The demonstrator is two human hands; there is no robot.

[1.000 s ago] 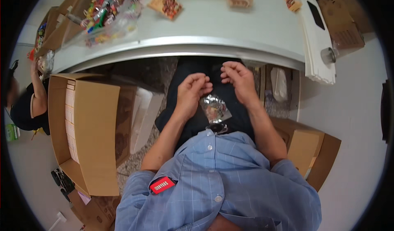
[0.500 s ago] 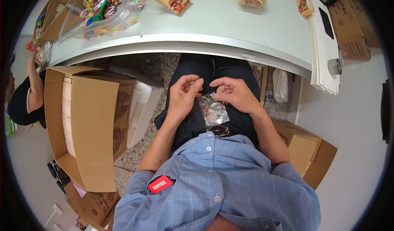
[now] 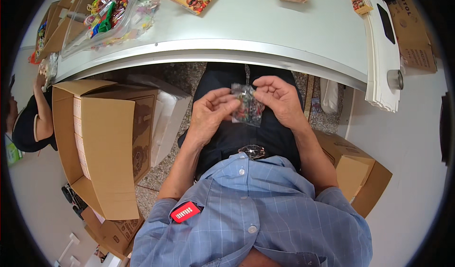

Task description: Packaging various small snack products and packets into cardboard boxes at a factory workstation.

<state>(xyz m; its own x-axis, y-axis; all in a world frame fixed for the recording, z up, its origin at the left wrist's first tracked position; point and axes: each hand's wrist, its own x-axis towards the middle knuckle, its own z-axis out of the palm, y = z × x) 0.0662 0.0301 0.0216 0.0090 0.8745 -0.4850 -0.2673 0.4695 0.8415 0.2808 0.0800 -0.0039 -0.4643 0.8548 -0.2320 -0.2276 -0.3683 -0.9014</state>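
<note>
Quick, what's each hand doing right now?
Left hand: closed, holding the left edge of a small clear bag.
Right hand: closed, pinching the same bag near its upper right.

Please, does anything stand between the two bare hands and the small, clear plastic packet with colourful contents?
Nothing visible does. The bare right hand holds the clear plastic packet at its upper right edge, and the bare left hand is at its left edge; the dark trousers are only behind it.

White lettering marks a red packet below the left hand; dark lettering marks a brown carton beyond the right hand.
</note>
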